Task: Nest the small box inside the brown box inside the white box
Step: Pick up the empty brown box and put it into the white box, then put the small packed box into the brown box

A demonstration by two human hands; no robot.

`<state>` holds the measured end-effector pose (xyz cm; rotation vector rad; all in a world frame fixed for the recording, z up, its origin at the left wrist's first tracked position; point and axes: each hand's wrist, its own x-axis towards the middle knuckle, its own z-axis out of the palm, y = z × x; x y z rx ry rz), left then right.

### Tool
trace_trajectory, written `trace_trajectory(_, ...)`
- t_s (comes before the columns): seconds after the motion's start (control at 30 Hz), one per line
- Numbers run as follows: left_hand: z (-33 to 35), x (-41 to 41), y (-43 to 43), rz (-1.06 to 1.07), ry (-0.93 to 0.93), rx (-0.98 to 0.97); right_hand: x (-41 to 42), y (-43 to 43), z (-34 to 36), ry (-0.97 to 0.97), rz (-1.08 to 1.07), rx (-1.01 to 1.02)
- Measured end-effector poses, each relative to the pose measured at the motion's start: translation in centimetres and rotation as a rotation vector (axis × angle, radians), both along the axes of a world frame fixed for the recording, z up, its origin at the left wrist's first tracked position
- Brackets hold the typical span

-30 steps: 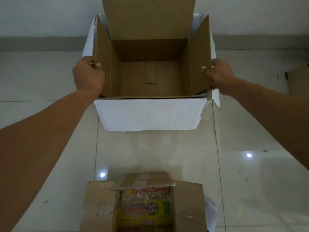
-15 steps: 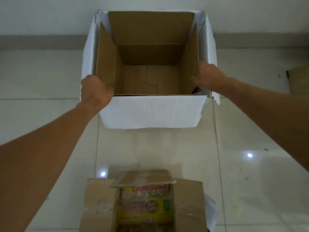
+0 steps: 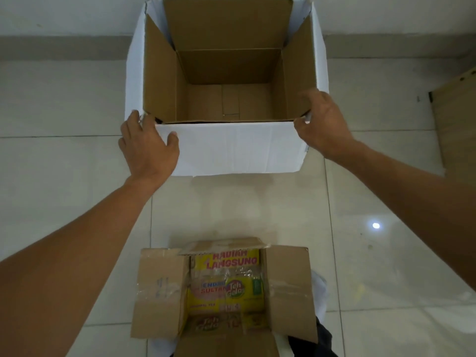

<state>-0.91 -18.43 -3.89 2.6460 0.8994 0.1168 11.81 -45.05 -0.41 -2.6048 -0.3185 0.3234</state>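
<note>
The white box [image 3: 231,148] stands open on the tiled floor by the wall. The brown box [image 3: 229,73] sits inside it, empty, its flaps upright along the white walls. My left hand [image 3: 148,148] is spread at the white box's near left corner, fingers apart, thumb on the front face. At the near right corner my right hand [image 3: 322,124] hovers with loose fingers, holding nothing. The small box [image 3: 224,292] lies close to me at the bottom, flaps open, with yellow tea packets inside.
A wooden panel [image 3: 456,119] leans at the right edge. A grey skirting strip [image 3: 64,47] runs along the wall behind the boxes. Glossy floor tiles [image 3: 257,207] separate the white box from the small box. Dark cloth [image 3: 322,341] shows beside the small box.
The brown box has sunk fully into the white box. Both hands have let go of its side flaps and moved back to the white box's near corners, fingers spread.
</note>
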Motion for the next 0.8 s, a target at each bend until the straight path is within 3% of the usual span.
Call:
trace_trajectory(0.2,-1.0,-7.5,-1.7,0.005,-0.012,-0.127,-8.0,-1.3,0.0,0.031,-0.043,-0.014)
trace_trajectory(0.47,-2.3,-19.0,-3.5,0.015,0.104,-0.210,-19.5,-3.4,-1.7,0.165,-0.084,-0.042)
trace_trajectory(0.8,-5.8,-29.3,-6.6,0.242,0.175,-0.268,-29.6,-9.2,-6.0,0.286,-0.058,-0.036)
